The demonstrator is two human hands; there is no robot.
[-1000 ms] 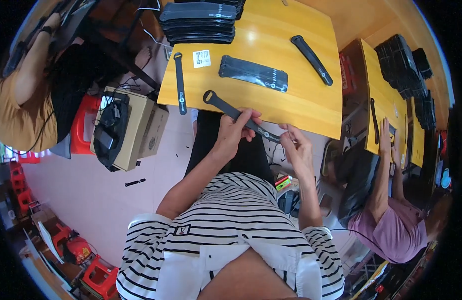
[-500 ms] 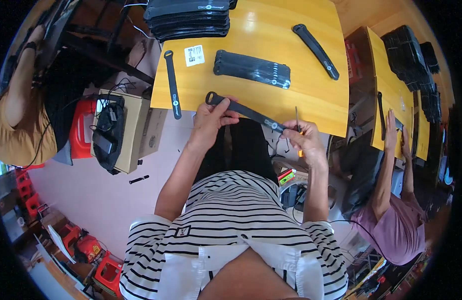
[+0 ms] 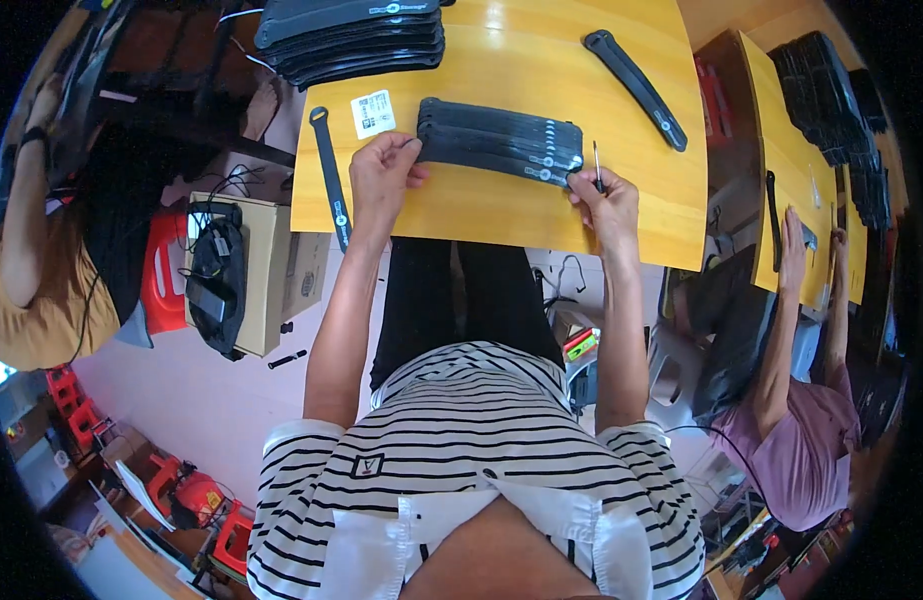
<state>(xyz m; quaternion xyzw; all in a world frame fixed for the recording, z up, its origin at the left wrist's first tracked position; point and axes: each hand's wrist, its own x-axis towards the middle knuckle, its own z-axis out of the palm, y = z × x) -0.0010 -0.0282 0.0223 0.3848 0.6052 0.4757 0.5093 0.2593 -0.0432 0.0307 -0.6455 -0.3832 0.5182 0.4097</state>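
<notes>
A row of overlapping black straps (image 3: 486, 132) lies on the yellow table. Along its near edge I hold a black strap (image 3: 481, 165), lined up with the others. My left hand (image 3: 383, 178) pinches its left end between thumb and fingers. At the other end, my right hand (image 3: 605, 205) grips the strap near its pale printed mark. A thin pointed tool (image 3: 596, 165) with a metal tip is also tucked in the right hand; its handle is mostly hidden by the fingers. Beside my left hand lies a single strap (image 3: 328, 175) with a looped end.
A tall pile of black straps (image 3: 349, 48) stands at the far left of the table (image 3: 501, 215), near a white label (image 3: 372, 114). More straps (image 3: 636, 90) lie far right. A cardboard box (image 3: 271, 260) stands on the floor at left. Co-workers sit on both sides.
Both hands have moved forward over the table, carrying the strap from the front edge to the near side of the row. The tool has stayed in the right hand.
</notes>
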